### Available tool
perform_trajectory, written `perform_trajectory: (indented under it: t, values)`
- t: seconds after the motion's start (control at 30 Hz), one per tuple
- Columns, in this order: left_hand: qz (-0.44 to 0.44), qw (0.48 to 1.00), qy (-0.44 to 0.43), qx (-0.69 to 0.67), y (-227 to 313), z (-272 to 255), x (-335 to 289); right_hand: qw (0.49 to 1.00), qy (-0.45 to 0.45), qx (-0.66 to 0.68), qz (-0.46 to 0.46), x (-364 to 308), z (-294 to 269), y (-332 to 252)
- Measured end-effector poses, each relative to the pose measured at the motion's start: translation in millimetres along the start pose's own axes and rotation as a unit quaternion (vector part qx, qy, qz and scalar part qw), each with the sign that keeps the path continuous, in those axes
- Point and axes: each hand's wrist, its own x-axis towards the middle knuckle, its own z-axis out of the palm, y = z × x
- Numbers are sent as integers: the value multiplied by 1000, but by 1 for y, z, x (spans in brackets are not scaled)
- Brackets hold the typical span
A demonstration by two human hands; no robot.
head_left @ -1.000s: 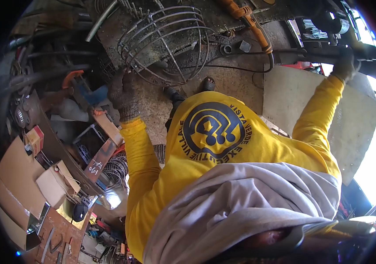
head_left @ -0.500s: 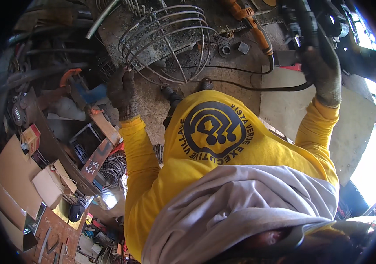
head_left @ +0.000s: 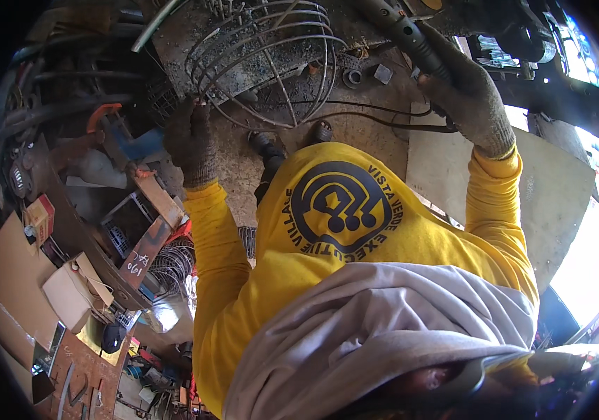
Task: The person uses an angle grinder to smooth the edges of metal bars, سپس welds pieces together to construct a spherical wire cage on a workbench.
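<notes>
Left hand (head_left: 189, 140), gloved, pinches rim of wire fan guard (head_left: 264, 59); right hand (head_left: 464, 98) wraps power tool handle (head_left: 401, 31). Positioning step; next likely needs steady guard, tool aligned on wire.

A wire cage (head_left: 264, 59) is set on the workbench (head_left: 355, 126), flanked by the left hand (head_left: 189, 140) and, rightward, the right hand (head_left: 464, 98) on a power tool (head_left: 401, 31).
</notes>
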Motion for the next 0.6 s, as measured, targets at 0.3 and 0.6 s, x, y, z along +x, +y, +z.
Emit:
perform_trajectory:
  t: [0.3,0.6]
  values:
    - [-9,1000,5,-11,-6,1,-4,999,-42,-10,-19,3,8,-1]
    - [13,1000,2,24,4,-1,0,999,-46,10,-21,5,13,2]
